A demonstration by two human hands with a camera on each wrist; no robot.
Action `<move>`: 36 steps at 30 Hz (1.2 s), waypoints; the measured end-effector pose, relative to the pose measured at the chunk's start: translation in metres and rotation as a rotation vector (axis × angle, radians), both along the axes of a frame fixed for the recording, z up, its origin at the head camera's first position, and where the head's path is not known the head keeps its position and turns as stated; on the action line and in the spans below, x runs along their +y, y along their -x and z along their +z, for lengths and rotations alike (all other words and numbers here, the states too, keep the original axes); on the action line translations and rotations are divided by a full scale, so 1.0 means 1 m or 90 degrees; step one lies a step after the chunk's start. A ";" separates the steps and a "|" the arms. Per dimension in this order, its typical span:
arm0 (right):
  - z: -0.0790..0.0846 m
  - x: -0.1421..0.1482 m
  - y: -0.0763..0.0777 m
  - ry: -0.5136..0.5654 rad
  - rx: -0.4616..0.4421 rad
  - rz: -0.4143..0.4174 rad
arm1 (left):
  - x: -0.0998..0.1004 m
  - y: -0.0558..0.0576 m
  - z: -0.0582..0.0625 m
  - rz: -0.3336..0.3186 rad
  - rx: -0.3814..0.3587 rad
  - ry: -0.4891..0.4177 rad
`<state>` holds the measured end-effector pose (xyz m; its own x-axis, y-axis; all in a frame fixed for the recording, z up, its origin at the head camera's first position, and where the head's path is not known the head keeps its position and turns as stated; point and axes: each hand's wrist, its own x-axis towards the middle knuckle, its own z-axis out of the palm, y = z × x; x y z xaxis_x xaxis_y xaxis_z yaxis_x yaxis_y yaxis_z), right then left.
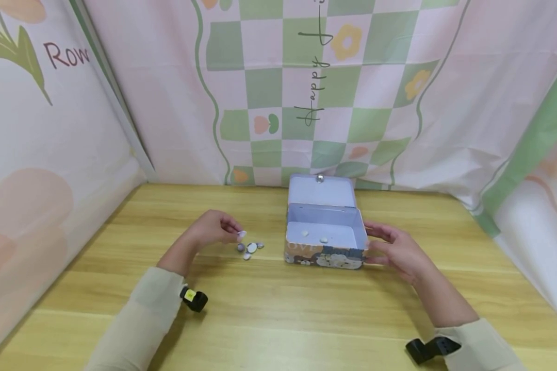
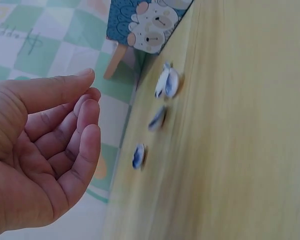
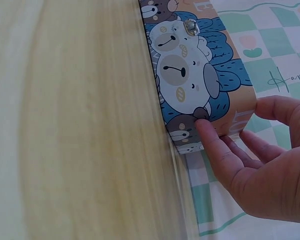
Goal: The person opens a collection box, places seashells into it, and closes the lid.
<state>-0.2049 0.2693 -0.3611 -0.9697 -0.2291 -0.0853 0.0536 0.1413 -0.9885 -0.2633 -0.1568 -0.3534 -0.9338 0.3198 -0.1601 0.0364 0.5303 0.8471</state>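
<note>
My left hand (image 1: 213,228) pinches a small pale seashell (image 1: 242,234) between thumb and fingertips, just above the table. In the left wrist view the shell is hidden behind the fingers of that hand (image 2: 55,145). Several loose seashells (image 1: 252,248) lie just below it on the wood. To their right stands a tin box (image 1: 301,256) printed with cartoon bears, its hinged lid (image 1: 322,190) raised. Two pale shells (image 1: 324,240) lie inside. My right hand (image 1: 401,252) holds the box at its right end; one fingertip (image 3: 204,125) presses the front face.
The wooden table (image 1: 269,319) runs back to a checked green and white curtain (image 1: 297,87). Another printed curtain (image 1: 37,154) borders the left side. A black wrist camera (image 1: 194,299) sits on the left sleeve, and a second one (image 1: 431,349) on the right.
</note>
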 end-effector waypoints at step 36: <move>-0.001 0.001 0.001 0.001 -0.001 0.004 | 0.065 0.007 0.040 -0.062 0.036 -0.047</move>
